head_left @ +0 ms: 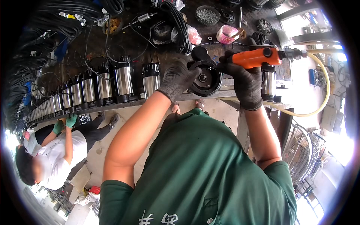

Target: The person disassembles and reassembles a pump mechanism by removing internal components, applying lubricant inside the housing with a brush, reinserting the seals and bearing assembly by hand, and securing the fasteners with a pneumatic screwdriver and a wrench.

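My left hand (177, 78), in a black glove, is closed on the side of a round black housing (210, 85) with a small shaft at its centre. The open face of the housing is turned up toward me. In a black glove too, my right hand (245, 83) is wrapped round an orange air screwdriver (252, 58). Its tip points left and reaches the rim of the housing; the exact contact is too small to tell. Left of my left hand stands a silver motor cylinder (151, 81) with a black top. Another silver cylinder (268, 83) stands just right of my right hand.
A long row of silver cylinders (104, 85) lines the bench edge to the left. Black cables (176, 24), a bowl of screws (207, 15) and a pink-white bag (227, 34) lie behind. A yellow hose (327, 80) loops at right. A green-gloved co-worker (62, 152) is at far left.
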A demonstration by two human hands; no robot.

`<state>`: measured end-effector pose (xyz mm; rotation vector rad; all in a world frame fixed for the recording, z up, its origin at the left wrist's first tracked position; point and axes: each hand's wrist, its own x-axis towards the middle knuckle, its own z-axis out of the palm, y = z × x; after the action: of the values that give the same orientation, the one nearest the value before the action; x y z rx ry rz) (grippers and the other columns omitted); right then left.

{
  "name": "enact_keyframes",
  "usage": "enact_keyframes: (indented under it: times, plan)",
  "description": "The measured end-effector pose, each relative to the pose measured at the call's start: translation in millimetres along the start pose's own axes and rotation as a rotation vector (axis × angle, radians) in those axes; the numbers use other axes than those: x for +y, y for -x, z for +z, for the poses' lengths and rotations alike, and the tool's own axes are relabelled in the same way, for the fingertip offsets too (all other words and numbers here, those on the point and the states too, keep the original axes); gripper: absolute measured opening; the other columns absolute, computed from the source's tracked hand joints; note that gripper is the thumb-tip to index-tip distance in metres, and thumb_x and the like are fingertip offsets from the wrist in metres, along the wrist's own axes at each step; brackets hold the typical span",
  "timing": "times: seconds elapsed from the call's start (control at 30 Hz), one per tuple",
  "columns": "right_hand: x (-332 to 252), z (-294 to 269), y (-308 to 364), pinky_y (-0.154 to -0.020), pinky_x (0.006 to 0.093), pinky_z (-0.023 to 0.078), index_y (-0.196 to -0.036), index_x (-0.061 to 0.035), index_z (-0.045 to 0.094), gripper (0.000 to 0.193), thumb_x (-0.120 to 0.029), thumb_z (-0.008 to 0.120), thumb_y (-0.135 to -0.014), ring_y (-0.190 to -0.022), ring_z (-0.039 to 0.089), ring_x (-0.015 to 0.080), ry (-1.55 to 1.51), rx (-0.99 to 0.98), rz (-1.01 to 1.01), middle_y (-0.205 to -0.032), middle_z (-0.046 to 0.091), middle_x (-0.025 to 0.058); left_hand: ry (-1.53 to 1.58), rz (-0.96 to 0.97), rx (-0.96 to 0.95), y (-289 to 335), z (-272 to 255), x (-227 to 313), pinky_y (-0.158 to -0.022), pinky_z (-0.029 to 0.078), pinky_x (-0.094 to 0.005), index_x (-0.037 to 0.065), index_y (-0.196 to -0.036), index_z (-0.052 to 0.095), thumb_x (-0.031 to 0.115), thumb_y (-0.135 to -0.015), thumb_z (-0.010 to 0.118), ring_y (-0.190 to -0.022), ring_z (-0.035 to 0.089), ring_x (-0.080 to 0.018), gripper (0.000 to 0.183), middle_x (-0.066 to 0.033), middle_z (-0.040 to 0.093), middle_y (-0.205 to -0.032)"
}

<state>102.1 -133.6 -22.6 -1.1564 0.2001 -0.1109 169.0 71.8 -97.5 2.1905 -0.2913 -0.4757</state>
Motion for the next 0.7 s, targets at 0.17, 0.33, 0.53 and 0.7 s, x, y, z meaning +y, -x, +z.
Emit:
enact_keyframes:
  times: [0.17, 0.33, 0.53, 0.7]
  plan:
    - [15, -1, -2, -0.093, 0.0327, 0.056, -0.127, -0.0011, 0.061, 0.043, 0.006, 0.073, -0.086, -0.103, 0.068, 0.0186, 0.139, -0.012, 0.024, -0.114, 0.069, 0.0084, -0.014, -0.084, -0.058, -5, 7, 4, -0.100, 0.052, -0.0441, 0.002, -0.120, 0.067, 0.029, -0.083, 0.068, -0.109, 0.068, -0.0375, 0.046, -0.0244, 0.071, -0.114]
    - [15, 2, -7, -0.091, 0.0312, 0.055, -0.126, -0.0016, 0.060, 0.043, 0.006, 0.074, -0.086, -0.102, 0.065, 0.0164, 0.262, -0.086, 0.045, -0.110, 0.067, 0.0053, -0.006, -0.114, -0.154, -8, -2, 10, -0.092, 0.057, -0.0395, 0.000, -0.118, 0.065, 0.028, -0.081, 0.074, -0.103, 0.072, -0.0320, 0.048, -0.0219, 0.072, -0.110]
    - [11, 9, -21, -0.088, 0.0321, 0.055, -0.120, -0.0011, 0.062, 0.043, 0.002, 0.077, -0.080, -0.099, 0.065, 0.0149, 0.520, -0.236, -0.043, -0.107, 0.068, 0.0058, 0.072, -0.123, -0.140, -6, -1, 8, -0.090, 0.057, -0.0383, -0.001, -0.117, 0.066, 0.028, -0.081, 0.077, -0.099, 0.072, -0.0304, 0.048, -0.0214, 0.073, -0.107]
    - [9, 31, -25, -0.076, 0.0285, 0.056, -0.112, -0.0014, 0.066, 0.032, 0.002, 0.075, -0.082, -0.086, 0.068, 0.0123, 0.233, -0.144, 0.038, -0.097, 0.070, 0.0046, 0.085, -0.124, -0.110, -5, 3, 4, -0.090, 0.056, -0.0383, -0.002, -0.116, 0.065, 0.029, -0.081, 0.077, -0.099, 0.072, -0.0303, 0.048, -0.0217, 0.073, -0.105]
